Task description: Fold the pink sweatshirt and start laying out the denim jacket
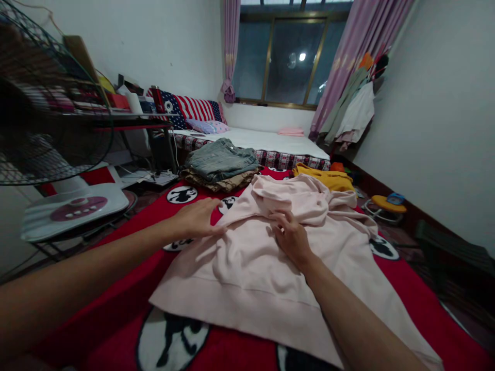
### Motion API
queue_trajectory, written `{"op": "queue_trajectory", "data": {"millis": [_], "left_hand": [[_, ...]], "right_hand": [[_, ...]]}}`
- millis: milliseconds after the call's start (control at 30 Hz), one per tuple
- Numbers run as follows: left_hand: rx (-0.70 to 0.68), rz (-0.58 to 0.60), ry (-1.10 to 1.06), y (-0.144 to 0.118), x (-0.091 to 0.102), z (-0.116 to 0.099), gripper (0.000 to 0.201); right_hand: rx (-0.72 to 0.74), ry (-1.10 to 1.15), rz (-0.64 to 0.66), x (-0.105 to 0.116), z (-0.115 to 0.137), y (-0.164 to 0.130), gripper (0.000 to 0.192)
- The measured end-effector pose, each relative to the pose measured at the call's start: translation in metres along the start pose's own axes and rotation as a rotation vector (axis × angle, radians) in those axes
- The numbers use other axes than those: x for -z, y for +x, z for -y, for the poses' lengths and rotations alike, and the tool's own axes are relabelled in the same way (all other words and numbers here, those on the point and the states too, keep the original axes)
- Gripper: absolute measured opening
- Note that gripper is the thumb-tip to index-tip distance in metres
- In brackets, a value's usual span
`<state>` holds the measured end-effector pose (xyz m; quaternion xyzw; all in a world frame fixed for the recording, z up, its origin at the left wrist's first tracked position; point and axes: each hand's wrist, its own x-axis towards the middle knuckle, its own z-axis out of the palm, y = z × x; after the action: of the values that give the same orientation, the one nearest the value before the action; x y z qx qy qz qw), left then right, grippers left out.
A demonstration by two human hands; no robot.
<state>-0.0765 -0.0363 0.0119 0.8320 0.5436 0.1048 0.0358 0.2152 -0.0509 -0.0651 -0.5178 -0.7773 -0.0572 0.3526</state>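
Observation:
A pale pink hoodie (263, 257) lies spread on the red blanket (228, 350), its hem toward me and its hood folded at the far end. At the hoodie's left edge is my left hand (199, 219), fingers and thumb apart, the thumb touching the cloth. My right hand (293, 241) rests on the hoodie's upper middle just below the hood, with bent fingers gathered on a fold of the fabric. The fold partly hides what those fingertips grip.
Beyond the hoodie sit folded jeans (224, 159) on brown patterned clothing (228, 184), and a yellow garment (327, 178). A caged fan (73, 206) stands at left, near a cluttered desk. A yellow stool (388, 204) is on the right; a white bed (255, 139) lies under the window.

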Motion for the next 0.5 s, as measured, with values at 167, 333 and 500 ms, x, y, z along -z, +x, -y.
{"op": "queue_trajectory", "data": {"millis": [167,333,500], "left_hand": [[0.099,0.307,-0.006,-0.052,0.003,0.019,0.044],[0.044,0.352,-0.184,-0.062,0.013,0.010,0.022],[0.038,0.395,-0.498,-0.041,0.053,-0.028,0.028]], "right_hand": [[-0.147,-0.198,-0.042,-0.008,0.001,0.015,0.066],[-0.300,-0.330,0.177,0.000,-0.011,0.051,0.038],[-0.376,-0.260,-0.041,0.033,-0.052,0.109,0.024]]}}
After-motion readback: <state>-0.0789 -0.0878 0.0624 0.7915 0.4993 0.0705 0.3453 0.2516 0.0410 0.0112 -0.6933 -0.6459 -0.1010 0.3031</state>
